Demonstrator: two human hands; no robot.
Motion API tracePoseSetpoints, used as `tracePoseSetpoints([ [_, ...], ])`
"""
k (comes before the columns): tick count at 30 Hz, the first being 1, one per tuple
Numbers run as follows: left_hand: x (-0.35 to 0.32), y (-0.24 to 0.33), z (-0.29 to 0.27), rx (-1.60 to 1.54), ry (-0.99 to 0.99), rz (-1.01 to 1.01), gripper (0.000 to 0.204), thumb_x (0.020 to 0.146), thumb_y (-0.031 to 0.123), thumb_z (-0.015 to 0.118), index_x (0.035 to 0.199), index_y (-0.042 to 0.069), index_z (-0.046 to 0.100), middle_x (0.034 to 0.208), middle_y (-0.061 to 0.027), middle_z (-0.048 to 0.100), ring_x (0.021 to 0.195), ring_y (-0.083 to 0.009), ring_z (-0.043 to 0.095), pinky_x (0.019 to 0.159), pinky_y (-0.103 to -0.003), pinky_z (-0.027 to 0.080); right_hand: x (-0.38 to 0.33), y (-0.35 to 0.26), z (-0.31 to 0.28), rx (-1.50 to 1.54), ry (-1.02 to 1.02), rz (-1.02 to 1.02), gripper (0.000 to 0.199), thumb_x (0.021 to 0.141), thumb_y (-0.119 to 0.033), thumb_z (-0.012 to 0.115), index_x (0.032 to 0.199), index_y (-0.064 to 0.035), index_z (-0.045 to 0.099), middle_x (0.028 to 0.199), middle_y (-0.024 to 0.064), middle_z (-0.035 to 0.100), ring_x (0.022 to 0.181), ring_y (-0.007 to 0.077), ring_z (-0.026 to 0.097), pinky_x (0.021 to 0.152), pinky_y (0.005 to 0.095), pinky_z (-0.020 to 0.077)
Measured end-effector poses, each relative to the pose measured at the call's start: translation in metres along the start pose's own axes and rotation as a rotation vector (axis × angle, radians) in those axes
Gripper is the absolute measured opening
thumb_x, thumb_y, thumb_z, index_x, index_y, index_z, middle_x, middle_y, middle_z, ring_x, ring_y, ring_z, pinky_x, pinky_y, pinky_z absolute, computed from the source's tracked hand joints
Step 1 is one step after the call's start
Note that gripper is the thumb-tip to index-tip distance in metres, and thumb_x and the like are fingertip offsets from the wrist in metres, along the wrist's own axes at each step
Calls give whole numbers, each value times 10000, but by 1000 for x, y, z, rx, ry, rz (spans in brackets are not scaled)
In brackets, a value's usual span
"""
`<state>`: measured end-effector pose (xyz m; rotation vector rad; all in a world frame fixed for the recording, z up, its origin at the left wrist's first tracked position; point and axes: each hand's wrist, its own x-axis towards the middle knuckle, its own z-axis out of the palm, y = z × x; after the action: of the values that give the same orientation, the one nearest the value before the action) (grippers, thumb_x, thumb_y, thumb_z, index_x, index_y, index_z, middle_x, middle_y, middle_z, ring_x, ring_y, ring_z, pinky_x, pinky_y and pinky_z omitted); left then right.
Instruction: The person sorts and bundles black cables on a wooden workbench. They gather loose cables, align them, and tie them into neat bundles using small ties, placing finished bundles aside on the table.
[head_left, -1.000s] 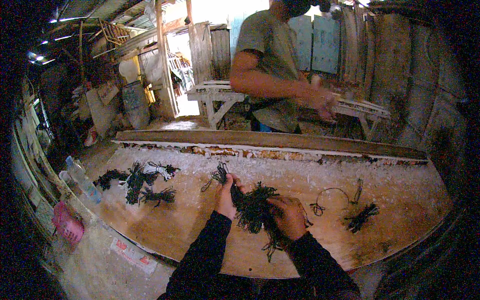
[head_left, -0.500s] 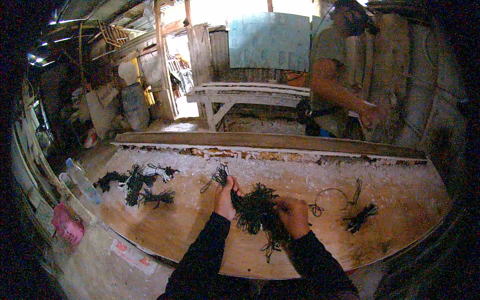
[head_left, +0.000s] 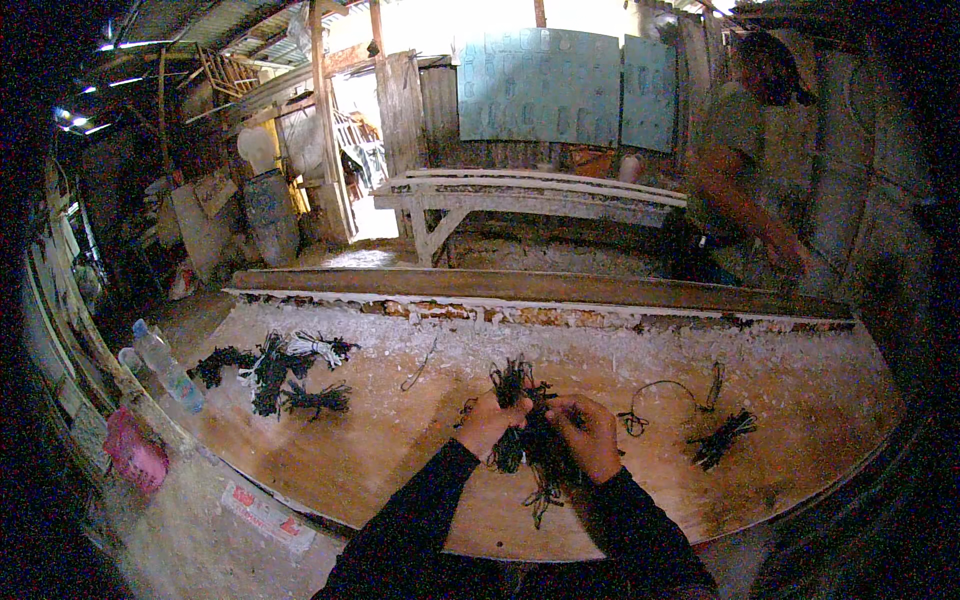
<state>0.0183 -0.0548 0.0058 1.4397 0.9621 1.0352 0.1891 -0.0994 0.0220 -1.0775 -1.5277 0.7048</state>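
Observation:
My left hand [head_left: 488,422] is closed around a thick bundle of black cords [head_left: 511,382], its looped ends sticking up past my fingers. Close beside it, my right hand [head_left: 587,436] pinches at the same dark mass of cord. More black strands [head_left: 545,490] hang below, between the two hands, onto the wooden table [head_left: 390,470]. My fingertips are partly lost against the dark cord. A single thin loop of cord [head_left: 420,365] lies on the table beyond my left hand.
At the left lie several black cord bundles [head_left: 270,372] and a white one [head_left: 320,347]. On the right are another black bundle [head_left: 722,440] and a loose curved cord [head_left: 660,385]. A plastic bottle [head_left: 168,368] and pink bag [head_left: 136,450] sit left. Another person [head_left: 740,170] stands beyond the table.
My left hand has moved right and slightly nearer with its cords, closing in on my right hand. A thin loop now lies behind on the table. The other person has shifted right.

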Motion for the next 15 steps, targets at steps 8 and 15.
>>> tracePoseSetpoints([
  [8,4,-6,10,1,-284,181,450,752,331,693,1101,82,558,908,23,604,751,-70,512,630,-218,419,-2,0,2,265,-31,63,204,804,-71,617,998,-11,596,967,50,613,899,140,560,814,274,441],
  [15,1,-5,10,6,-284,234,402,781,279,671,1108,84,542,922,30,601,749,-76,524,641,-230,442,-1,-14,-4,274,-15,60,234,817,-117,615,1028,-23,576,952,32,596,879,131,546,813,268,424],
])
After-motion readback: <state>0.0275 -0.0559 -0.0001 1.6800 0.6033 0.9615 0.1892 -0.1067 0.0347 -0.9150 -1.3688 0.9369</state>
